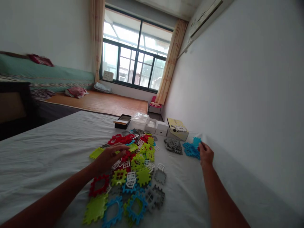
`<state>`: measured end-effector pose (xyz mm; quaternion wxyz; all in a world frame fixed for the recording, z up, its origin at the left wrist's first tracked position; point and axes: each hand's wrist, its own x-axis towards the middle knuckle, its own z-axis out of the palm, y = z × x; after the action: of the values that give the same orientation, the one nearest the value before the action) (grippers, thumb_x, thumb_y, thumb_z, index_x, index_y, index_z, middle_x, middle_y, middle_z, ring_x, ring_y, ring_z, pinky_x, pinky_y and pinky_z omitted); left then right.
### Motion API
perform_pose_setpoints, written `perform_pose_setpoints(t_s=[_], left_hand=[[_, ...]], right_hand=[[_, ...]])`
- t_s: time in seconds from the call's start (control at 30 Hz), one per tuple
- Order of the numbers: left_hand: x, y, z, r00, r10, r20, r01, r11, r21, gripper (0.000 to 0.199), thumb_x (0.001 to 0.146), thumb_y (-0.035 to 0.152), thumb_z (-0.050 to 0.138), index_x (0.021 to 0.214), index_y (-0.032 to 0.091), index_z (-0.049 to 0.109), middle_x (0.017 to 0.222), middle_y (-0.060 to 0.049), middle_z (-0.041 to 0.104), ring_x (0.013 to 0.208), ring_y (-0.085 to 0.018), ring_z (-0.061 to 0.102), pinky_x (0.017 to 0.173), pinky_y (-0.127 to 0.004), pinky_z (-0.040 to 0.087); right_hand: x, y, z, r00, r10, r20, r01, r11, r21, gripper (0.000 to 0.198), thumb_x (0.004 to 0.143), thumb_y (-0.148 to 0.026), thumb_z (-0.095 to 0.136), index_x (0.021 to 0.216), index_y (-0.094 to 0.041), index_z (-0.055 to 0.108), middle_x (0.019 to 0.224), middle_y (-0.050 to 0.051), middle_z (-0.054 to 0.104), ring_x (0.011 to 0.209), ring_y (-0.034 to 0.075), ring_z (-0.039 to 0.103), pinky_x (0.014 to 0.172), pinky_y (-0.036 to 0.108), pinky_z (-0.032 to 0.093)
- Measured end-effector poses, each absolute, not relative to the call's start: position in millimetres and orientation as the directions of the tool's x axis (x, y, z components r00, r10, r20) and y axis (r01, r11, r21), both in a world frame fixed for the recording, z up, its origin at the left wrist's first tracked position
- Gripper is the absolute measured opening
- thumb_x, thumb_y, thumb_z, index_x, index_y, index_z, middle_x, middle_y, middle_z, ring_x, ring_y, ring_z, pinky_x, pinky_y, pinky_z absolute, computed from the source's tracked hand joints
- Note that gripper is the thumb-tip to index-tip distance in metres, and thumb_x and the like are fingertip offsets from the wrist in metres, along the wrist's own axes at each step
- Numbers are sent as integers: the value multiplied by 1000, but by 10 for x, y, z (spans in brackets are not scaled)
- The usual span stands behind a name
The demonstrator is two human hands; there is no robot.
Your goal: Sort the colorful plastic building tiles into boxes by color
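Note:
My right hand [206,153] pinches a blue interlocking plastic tile [196,142] by its edge. It is just above a small stack of blue tiles [190,150] near the wall. A stack of grey tiles [173,146] sits to the left of the blue ones. Over a mixed pile my left hand [112,155] hovers with fingers loosely bent and apart, seemingly holding nothing. Its fingertips are close to a lime-green tile [133,147]. Red frames [99,185], blue frames [137,207] and white window pieces [131,179] lie jumbled in the pile.
Along the far edge of the cloth-covered table [45,161] stand a black box [123,121], a clear plastic container [140,121], white boxes [161,128] and a yellow-and-white carton [177,129]. A wall [249,110] borders the right side. Beyond is a bed platform [102,102].

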<state>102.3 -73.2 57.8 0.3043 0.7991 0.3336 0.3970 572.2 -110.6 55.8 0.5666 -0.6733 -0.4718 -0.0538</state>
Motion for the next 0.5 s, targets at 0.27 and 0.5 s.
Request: perform_pose_setpoints(t_s=[0.27,0.5], left_hand=[[853,-521,504,388,806,447,345,-577,741,35,85,45,52,104,21,68,107,-8,67,97,-22,62,71,-24,53],[761,-460,397,331,812,481,467,-584,664,33,88,37,45,103,19,67,104,-8,67,96,-20,62,78,-29,52]], right_hand=[[6364,-1172,166,804,343,485,565,-191,-803,48,69,-51,53,91,-11,69,60,8,67,59,24,64,57,33,51],[6516,-1095,-6,836,358,417,535,-356,-766,41,67,-41,50,86,-12,72,85,21,69,86,42,61,74,52,46]])
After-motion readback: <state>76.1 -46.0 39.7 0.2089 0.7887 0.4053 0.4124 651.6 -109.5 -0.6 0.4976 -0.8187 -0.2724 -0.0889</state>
